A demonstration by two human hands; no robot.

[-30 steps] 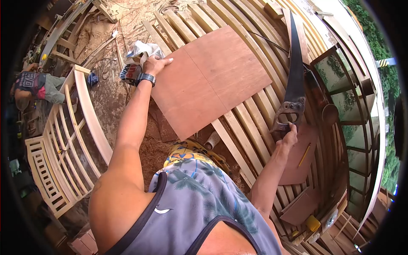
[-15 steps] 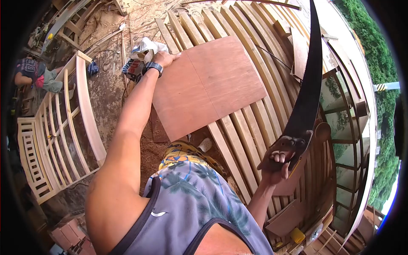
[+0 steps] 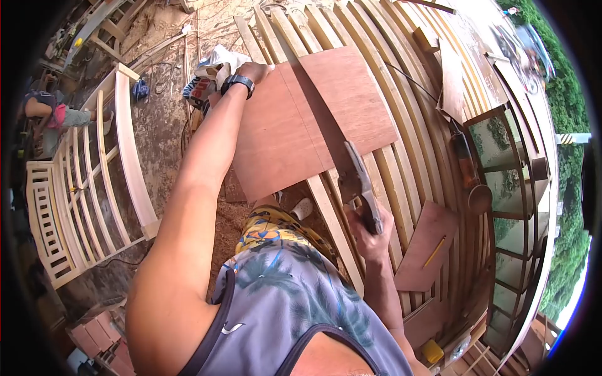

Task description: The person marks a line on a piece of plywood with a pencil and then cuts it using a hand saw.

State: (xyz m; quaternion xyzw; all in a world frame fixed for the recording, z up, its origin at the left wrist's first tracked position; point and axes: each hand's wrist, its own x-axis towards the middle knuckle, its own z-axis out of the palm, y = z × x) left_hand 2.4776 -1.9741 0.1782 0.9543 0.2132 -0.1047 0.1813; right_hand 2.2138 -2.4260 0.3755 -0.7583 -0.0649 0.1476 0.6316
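A reddish-brown plywood sheet (image 3: 269, 138) lies across a row of wooden battens, with a thin straight line drawn over it. At its far left corner, my left hand (image 3: 256, 71), with a dark watch at the wrist, grips the edge; part of its fingers is hidden. My right hand (image 3: 374, 230) is closed round the handle of a handsaw (image 3: 316, 106), just off the near edge of the sheet. The saw's long dark blade stretches away over the plywood, a little to the right of the drawn line, its far end reaching past the far edge.
Several battens (image 3: 401, 169) run beneath the sheet. To the right, a plywood offcut (image 3: 421, 250) carries a yellow pencil (image 3: 434, 252). A printed plastic bag (image 3: 213, 72) stands by my left wrist. On the left are a slatted wooden frame (image 3: 125, 150) and another person (image 3: 53, 111) bending down.
My right hand has brought the saw from raised at the right down and left over the plywood. The left hand stays at the corner, the view shifted slightly.
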